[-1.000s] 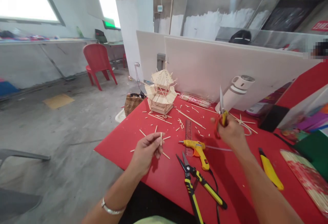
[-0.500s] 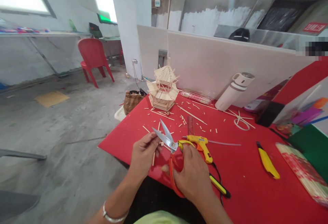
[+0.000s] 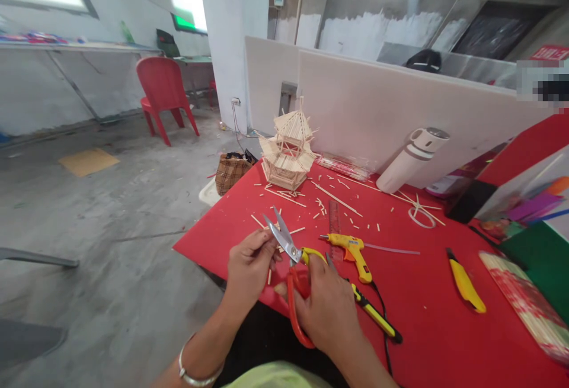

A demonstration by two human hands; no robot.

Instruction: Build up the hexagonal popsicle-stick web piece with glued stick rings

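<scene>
Near the front left edge of the bench (image 3: 422,317), the left hand (image 3: 249,266) pinched a wooden stick (image 3: 269,276) in closed fingertips, its length running roughly toward and away from the person. The right hand (image 3: 326,308) was just right of it, curled around the red handles of the scissors (image 3: 288,244). Their parted blades angled up-left, right beside the left fingertips.

Just right of the right hand (image 3: 329,311), the glue gun (image 3: 351,250) and yellow cutters (image 3: 376,317) lie in the way. Beyond them the table (image 3: 422,329) is bare up to the yellow knife (image 3: 464,284). The stick model (image 3: 288,151) and white bottle (image 3: 409,160) close the far side.

The right hand (image 3: 329,311) has brought the scissors (image 3: 284,239) to the stick (image 3: 269,276).
</scene>
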